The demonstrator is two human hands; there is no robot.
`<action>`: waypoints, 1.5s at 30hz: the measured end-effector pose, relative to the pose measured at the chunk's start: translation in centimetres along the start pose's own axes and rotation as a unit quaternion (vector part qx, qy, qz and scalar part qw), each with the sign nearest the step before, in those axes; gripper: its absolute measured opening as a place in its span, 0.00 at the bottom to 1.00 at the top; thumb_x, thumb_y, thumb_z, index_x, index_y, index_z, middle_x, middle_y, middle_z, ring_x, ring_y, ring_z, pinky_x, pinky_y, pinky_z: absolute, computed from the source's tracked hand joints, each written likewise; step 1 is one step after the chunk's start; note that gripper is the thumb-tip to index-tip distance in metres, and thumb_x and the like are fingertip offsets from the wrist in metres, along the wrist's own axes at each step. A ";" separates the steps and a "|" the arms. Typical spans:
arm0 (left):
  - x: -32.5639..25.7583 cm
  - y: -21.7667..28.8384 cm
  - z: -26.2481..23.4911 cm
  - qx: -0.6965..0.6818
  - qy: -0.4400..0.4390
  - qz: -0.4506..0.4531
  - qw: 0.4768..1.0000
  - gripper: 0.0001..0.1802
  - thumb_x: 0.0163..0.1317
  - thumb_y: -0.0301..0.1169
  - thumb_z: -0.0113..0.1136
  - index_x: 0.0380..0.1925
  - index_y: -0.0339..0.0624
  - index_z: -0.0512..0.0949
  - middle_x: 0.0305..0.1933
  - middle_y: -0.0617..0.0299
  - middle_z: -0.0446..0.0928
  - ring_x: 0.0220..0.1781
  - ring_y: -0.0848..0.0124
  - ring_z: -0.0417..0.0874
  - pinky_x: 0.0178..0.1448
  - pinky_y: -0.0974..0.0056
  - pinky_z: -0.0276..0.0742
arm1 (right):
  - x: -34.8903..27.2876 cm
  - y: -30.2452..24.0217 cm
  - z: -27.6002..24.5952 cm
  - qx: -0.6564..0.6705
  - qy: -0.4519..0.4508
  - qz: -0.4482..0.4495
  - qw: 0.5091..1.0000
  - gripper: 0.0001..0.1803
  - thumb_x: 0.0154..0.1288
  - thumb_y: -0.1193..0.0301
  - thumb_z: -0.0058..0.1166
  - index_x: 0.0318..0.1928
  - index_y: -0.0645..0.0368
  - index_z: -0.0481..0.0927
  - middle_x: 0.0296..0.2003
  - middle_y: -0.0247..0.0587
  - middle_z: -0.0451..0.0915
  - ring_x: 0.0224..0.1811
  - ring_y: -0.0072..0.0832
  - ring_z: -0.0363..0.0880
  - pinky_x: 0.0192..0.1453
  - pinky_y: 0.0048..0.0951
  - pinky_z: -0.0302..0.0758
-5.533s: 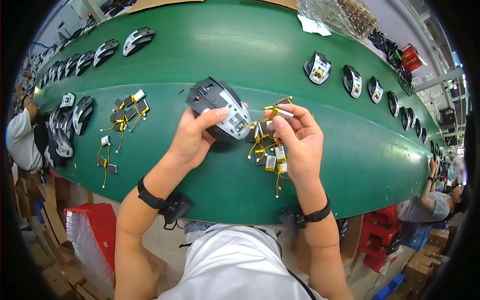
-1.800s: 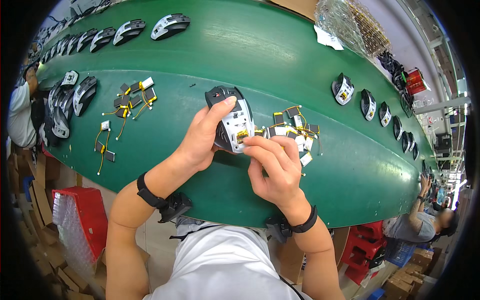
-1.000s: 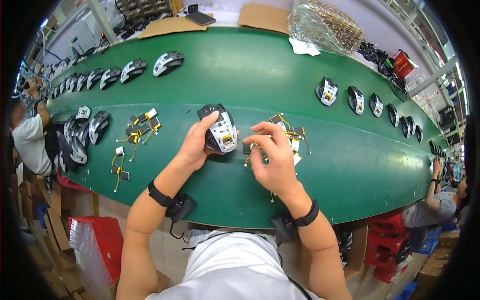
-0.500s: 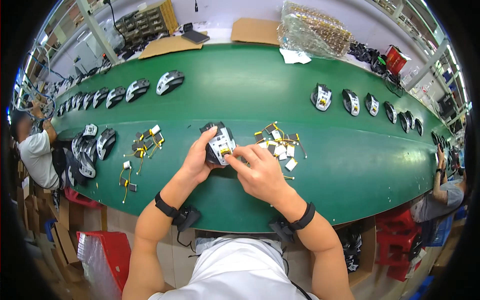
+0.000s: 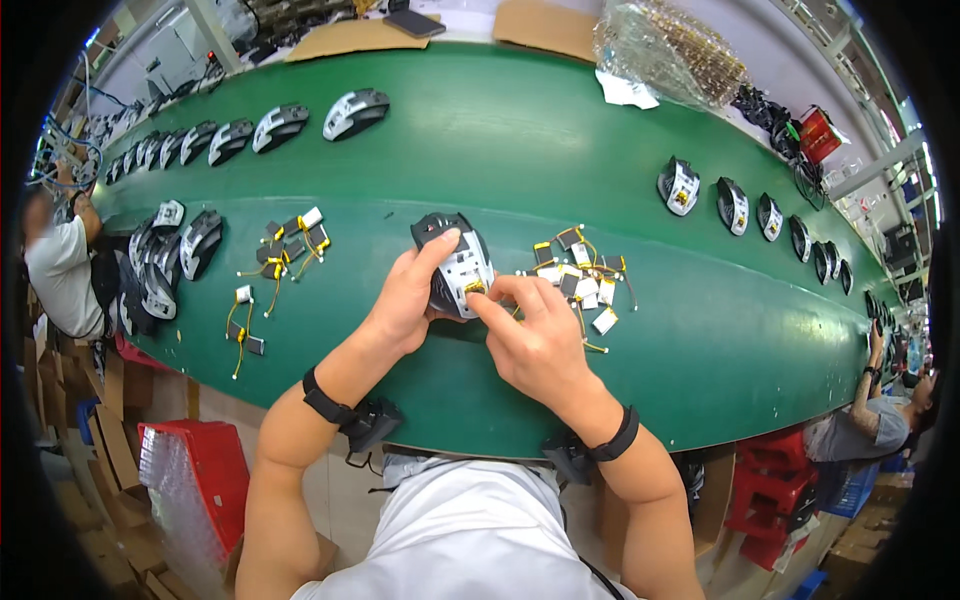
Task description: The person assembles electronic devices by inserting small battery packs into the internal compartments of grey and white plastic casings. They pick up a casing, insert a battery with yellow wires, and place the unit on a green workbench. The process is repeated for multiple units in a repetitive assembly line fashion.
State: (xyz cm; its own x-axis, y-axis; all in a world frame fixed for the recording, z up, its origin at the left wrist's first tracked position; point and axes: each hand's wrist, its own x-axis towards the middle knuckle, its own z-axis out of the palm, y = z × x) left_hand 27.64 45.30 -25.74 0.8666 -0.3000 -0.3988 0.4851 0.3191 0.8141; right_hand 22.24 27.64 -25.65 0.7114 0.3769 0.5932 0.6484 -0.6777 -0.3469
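My left hand (image 5: 408, 290) is wrapped around a computer mouse (image 5: 462, 262) without its top cover, black at the sides with a pale grey inner frame. A small yellow-taped battery (image 5: 474, 287) sits in the lower part of that frame. Fingertips of my right hand (image 5: 535, 335) press on the battery, with the other fingers curled. Just right of the mouse lies a pile of small silver and black batteries (image 5: 588, 285) with yellow tape and thin wires. More wired batteries (image 5: 290, 245) are scattered to the left of my left hand.
Uncovered mice (image 5: 357, 114) line the green table's (image 5: 480, 110) far left, others (image 5: 680, 186) the right. A heap of mice (image 5: 155, 265) lies at the left. Cardboard (image 5: 365, 37) and a bubble-wrapped bundle (image 5: 670, 50) sit at the back. Co-workers (image 5: 65, 265) are at both sides.
The view has shifted, so the table items sit higher in the picture. Both hands stay on the mouse, with my right fingertips still at its battery.
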 end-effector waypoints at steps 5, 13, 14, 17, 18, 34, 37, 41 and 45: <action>0.3 0.2 -0.1 -0.011 -0.015 -0.005 1.000 0.20 0.72 0.47 0.52 0.45 0.41 0.79 0.40 0.60 0.85 0.39 0.72 0.87 0.43 0.65 0.85 | 0.4 1.5 -0.9 0.145 0.001 0.035 0.989 0.23 0.43 0.85 0.58 0.43 0.56 0.86 0.40 0.38 0.78 0.38 0.37 0.77 0.41 0.35 0.76; 0.1 0.7 -0.2 0.005 -0.039 0.005 0.999 0.21 0.72 0.48 0.50 0.45 0.40 0.79 0.40 0.59 0.84 0.39 0.71 0.87 0.44 0.65 0.85 | 0.6 1.4 -0.9 0.136 0.022 0.007 0.990 0.21 0.41 0.85 0.59 0.40 0.55 0.86 0.39 0.37 0.79 0.38 0.36 0.77 0.40 0.35 0.76; 0.4 0.6 -0.3 0.008 -0.040 0.008 0.999 0.21 0.72 0.47 0.50 0.45 0.40 0.79 0.40 0.59 0.84 0.39 0.71 0.87 0.44 0.65 0.85 | 0.7 1.5 -0.9 0.128 0.024 0.008 0.992 0.21 0.41 0.85 0.59 0.40 0.55 0.86 0.39 0.37 0.79 0.38 0.36 0.77 0.40 0.35 0.76; 0.3 0.9 -0.3 0.004 -0.042 0.004 0.999 0.21 0.71 0.47 0.51 0.46 0.40 0.78 0.40 0.59 0.84 0.39 0.71 0.87 0.43 0.65 0.85 | 0.7 1.3 -1.0 0.103 0.016 0.004 0.995 0.21 0.42 0.85 0.58 0.40 0.56 0.85 0.40 0.39 0.78 0.39 0.37 0.77 0.41 0.36 0.76; 0.2 0.9 -0.3 0.001 -0.043 -0.003 0.999 0.20 0.71 0.47 0.51 0.46 0.40 0.78 0.40 0.59 0.84 0.39 0.72 0.87 0.43 0.65 0.85 | 0.8 1.2 -1.0 0.099 0.010 0.008 0.995 0.21 0.42 0.85 0.57 0.40 0.56 0.84 0.40 0.39 0.78 0.39 0.37 0.77 0.41 0.36 0.76; 1.1 1.5 -1.2 0.145 -0.031 0.026 0.989 0.30 0.65 0.45 0.63 0.58 0.36 0.69 0.45 0.57 0.82 0.43 0.72 0.86 0.41 0.65 0.85 | 0.5 4.0 -2.7 0.093 0.080 0.151 0.981 0.10 0.55 0.81 0.57 0.39 0.60 0.83 0.38 0.44 0.79 0.40 0.41 0.78 0.44 0.38 0.76; 3.1 2.4 -1.0 0.207 -0.013 0.062 0.976 0.37 0.64 0.41 0.67 0.63 0.32 0.61 0.47 0.53 0.82 0.45 0.70 0.85 0.44 0.64 0.83 | -0.5 6.8 -3.4 -0.035 0.053 0.192 0.979 0.08 0.57 0.76 0.59 0.39 0.59 0.83 0.39 0.42 0.80 0.42 0.41 0.78 0.47 0.40 0.77; 9.3 2.9 -0.6 0.306 -0.012 0.106 0.946 0.35 0.63 0.44 0.67 0.63 0.37 0.65 0.47 0.55 0.82 0.44 0.70 0.85 0.37 0.64 0.82 | -1.7 9.2 -4.0 -0.026 0.051 0.297 0.953 0.10 0.59 0.73 0.59 0.42 0.57 0.84 0.40 0.41 0.81 0.44 0.42 0.77 0.49 0.40 0.76; 15.2 5.9 -2.1 0.308 0.043 0.159 0.937 0.37 0.63 0.45 0.67 0.65 0.37 0.65 0.49 0.55 0.81 0.43 0.69 0.85 0.39 0.62 0.83 | -1.2 9.4 -2.6 0.027 0.037 0.258 0.965 0.11 0.59 0.73 0.59 0.43 0.55 0.84 0.42 0.41 0.80 0.46 0.43 0.77 0.52 0.40 0.76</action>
State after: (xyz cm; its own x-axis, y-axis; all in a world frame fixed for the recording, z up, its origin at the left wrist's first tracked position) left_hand 43.91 44.46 -27.90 0.9750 -0.1952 -0.1062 0.0646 -0.2082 0.9760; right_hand 26.79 19.17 -27.67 0.9236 -0.0498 0.3800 0.2268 -0.7281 -0.6469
